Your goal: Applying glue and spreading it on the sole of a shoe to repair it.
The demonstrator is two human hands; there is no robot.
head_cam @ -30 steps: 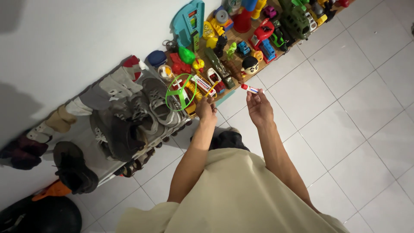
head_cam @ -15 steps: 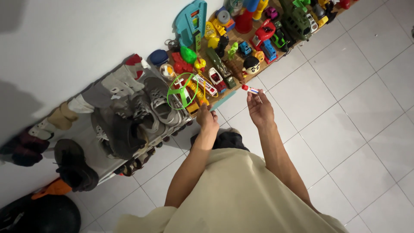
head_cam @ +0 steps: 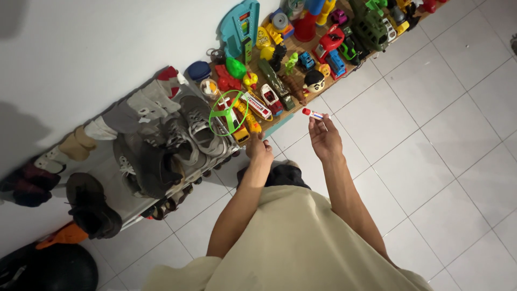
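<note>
1. Head view: my right hand pinches a small white stick with a red cap, held up above the white floor tiles.
2. My left hand closes its fingers on a yellow toy beside the green ring propeller.
3. Both hover at the edge of the toy shelf, next to the shoe rack.

The floor tiles look glossy and smooth. The toys are shiny coloured plastic, the green ring thin plastic. The shoes look matt cloth, the shirt soft cloth.
</note>
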